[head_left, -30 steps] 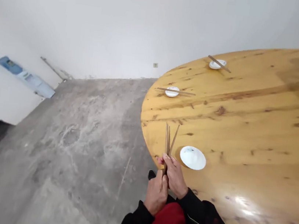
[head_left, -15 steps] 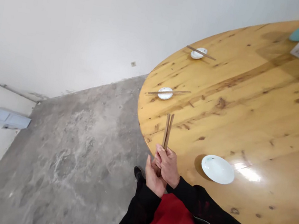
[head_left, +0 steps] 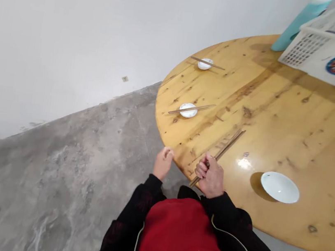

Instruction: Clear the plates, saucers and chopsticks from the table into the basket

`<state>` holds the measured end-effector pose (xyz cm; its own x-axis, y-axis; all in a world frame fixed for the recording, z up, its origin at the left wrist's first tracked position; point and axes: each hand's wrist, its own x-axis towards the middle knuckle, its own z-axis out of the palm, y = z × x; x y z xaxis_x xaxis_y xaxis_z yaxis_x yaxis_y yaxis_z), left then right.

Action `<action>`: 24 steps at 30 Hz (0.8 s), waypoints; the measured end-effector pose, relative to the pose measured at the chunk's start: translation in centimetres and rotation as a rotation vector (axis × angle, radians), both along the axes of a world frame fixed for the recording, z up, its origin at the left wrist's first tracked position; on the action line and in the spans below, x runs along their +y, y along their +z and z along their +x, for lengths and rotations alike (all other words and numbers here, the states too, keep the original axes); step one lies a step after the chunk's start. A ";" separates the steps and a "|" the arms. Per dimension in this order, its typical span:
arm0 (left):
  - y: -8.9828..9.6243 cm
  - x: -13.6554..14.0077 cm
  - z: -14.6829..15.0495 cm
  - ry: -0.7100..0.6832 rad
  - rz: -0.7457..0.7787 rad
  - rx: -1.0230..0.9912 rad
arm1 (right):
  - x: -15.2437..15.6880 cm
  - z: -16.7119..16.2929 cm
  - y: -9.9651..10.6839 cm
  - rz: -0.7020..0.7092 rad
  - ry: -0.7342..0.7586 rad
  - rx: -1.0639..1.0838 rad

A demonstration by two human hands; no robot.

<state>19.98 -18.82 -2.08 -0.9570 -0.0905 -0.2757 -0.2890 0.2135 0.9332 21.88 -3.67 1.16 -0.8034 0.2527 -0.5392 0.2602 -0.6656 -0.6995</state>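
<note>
My right hand is closed around a bundle of brown chopsticks over the table's near edge. Their long ends point up and to the right, and their short ends stick out below the fist. Apart from it, my left hand hovers by the edge with its fingers curled in and nothing visible in them. Beyond the hands, a small white dish has chopsticks lying across it. Farther back, another small dish also has chopsticks across it. Right of my right hand sits a larger white bowl.
The round wooden table has a curved edge on the left. At its back right stand a white perforated basket and a turquoise object. Grey concrete floor and a white wall lie to the left.
My hands have come apart. The right one has carried the chopsticks to the right and tilted them that way; the left has let go and curled. The view has shifted, showing more of the basket.
</note>
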 end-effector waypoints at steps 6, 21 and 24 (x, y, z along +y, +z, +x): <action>-0.4 -4.8 -11.9 -0.297 -0.753 0.160 | -1.4 0.9 -1.5 0.052 -0.113 -0.144; -2.8 -0.5 -28.8 -0.834 -1.270 0.247 | -4.8 -13.6 -4.9 -0.209 -0.348 -0.194; -2.8 -1.3 -28.5 -0.820 -1.076 0.174 | -4.3 -16.0 -5.0 -0.177 -0.429 -0.179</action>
<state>-8.55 -20.11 -4.88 -0.8539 0.4239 -0.3020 0.3746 0.9033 0.2090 5.93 -8.00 -3.85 -0.5382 0.4321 -0.7237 0.0426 -0.8436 -0.5353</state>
